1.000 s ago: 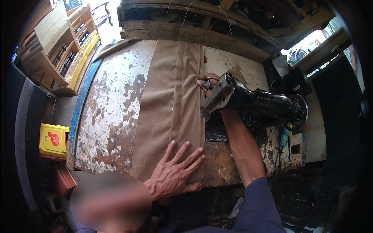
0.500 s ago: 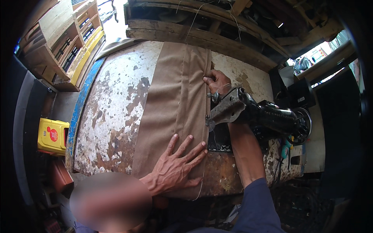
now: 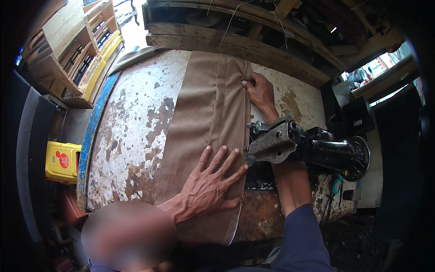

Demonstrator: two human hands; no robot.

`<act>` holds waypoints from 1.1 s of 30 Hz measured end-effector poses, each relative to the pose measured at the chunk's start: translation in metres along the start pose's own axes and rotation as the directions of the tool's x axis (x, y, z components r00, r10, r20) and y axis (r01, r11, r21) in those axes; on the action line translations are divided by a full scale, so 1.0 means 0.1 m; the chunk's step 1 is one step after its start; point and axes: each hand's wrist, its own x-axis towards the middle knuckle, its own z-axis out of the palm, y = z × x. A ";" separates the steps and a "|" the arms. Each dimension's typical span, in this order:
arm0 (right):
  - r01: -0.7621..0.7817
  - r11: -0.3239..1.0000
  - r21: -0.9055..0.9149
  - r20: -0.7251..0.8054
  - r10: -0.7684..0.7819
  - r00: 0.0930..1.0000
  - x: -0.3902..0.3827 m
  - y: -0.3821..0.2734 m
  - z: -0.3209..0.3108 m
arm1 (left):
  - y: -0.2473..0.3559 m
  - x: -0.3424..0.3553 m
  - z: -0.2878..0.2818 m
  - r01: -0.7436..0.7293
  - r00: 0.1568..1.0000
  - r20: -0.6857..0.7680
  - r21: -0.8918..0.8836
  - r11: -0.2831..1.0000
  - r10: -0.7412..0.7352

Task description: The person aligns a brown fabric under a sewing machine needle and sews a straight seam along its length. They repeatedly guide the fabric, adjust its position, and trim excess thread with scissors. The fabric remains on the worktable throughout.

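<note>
Brown cloth (image 3: 190, 122) runs top to bottom through centre frame: matte, lightly rippled, a lengthwise fold right of its middle, pale line at lower right edge. My left hand (image 3: 209, 186) lies flat on it, fingers spread, gripping nothing. Upper centre, my right hand (image 3: 263, 93) pinches its right edge. Black sewing machine (image 3: 328, 153) just right.

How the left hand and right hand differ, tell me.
The left hand lies flat and spread; the right hand is curled. The left hand is on the near part of the brown cloth; the right hand grips its edge, beyond the sewing machine. Both touch the cloth.
</note>
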 end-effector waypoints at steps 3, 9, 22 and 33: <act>-0.011 1.000 0.012 0.000 0.011 1.000 0.10 0.01 0.01 | -0.06 0.09 -0.01 -0.006 1.000 -0.024 -0.001 1.000 0.006; -0.058 0.998 0.013 0.024 0.058 0.998 0.27 0.04 0.01 | -0.16 0.22 -0.01 -0.037 0.999 -0.041 -0.026 0.999 0.036; -0.112 0.993 -0.027 0.030 0.113 0.993 0.49 0.10 0.04 | -0.29 0.39 -0.02 -0.075 0.988 -0.137 -0.066 0.995 0.065; -0.215 0.949 0.232 0.113 0.193 0.975 -0.75 0.29 -0.46 | -0.33 0.43 -0.02 -0.094 0.983 -0.160 -0.028 0.995 0.089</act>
